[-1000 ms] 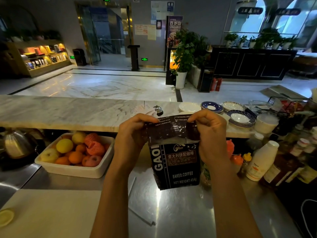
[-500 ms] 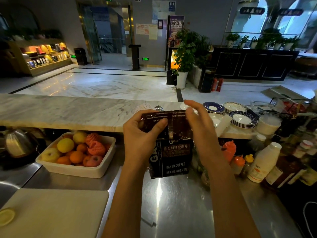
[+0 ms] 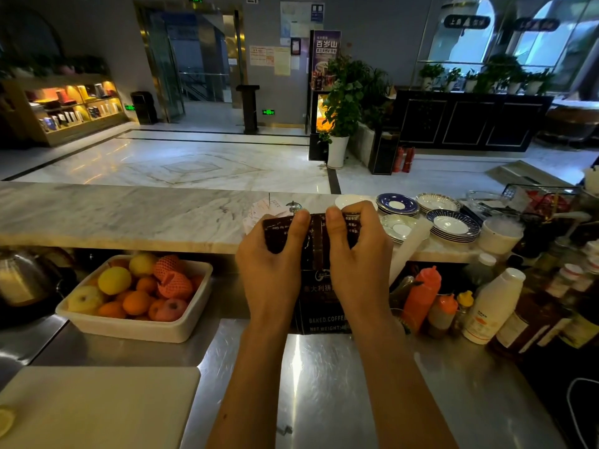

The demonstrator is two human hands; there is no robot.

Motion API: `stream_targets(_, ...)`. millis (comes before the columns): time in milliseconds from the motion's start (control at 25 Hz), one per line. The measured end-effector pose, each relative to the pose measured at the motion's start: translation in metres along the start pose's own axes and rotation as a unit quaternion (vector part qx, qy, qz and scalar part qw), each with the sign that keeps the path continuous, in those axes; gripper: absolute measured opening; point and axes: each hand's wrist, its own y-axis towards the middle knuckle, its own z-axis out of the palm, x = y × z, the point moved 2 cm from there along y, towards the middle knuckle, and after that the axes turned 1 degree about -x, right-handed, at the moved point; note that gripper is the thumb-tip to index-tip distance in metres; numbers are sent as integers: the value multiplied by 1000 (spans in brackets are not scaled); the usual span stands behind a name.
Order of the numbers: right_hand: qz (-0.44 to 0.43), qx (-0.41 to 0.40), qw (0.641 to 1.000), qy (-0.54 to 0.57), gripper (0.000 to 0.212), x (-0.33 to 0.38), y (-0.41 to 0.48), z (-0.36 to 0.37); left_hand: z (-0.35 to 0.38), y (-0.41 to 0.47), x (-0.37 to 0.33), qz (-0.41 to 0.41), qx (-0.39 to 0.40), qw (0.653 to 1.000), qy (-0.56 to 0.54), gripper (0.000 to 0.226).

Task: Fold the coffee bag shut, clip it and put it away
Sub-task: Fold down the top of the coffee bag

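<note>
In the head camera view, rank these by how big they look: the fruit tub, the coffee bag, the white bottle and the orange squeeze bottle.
1. Fruit tub, clearly largest.
2. Coffee bag, though both hands hide much of it.
3. White bottle.
4. Orange squeeze bottle, close to the white bottle; its lower part is hidden, so that order is unsure.

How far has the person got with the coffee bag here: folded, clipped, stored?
Folding is in hand: the left hand and right hand both press the top of the coffee bag down as it stands on the steel counter. No clip is visible on the bag, so clipping and storing remain.
</note>
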Motion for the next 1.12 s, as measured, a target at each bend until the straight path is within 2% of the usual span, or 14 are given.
stream_targets(160, 28, -12, 999, 10, 32, -1, 5, 0, 3, -3, 0, 76, -14, 997, -11, 17)
stream_targets(360, -10, -16, 1000, -16, 18, -4, 10, -2, 2, 3, 5, 101, -3, 995, 28, 21)
stream_targets(440, -27, -15, 999, -27, 17, -5, 13, -3, 3, 5, 4, 95, 3, 995, 41, 26)
stream_targets(600, -40, -18, 999, -22, 22, -8, 19, -7, 3, 9, 2, 33, 46, 998, 17, 39)
stream_targets(720, -23, 0, 1000, -2, 32, -11, 25, -7, 0, 14, 3, 14, 48, 999, -6, 47)
stream_targets(840, 20, 23, 998, 48, 39, -13, 26, -5, -2, 19, 3, 28, 43, 999, 18, 46)
stream_targets(1040, 58, 163, 981, 92, 39, -16, 14, -5, -15, 31, 5, 61, -4, 997, 54, 43)
stream_targets(1120, 30, 135, 989, 52, 30, -19, 15, -3, -14, 32, 2, 67, 3, 996, 56, 41)
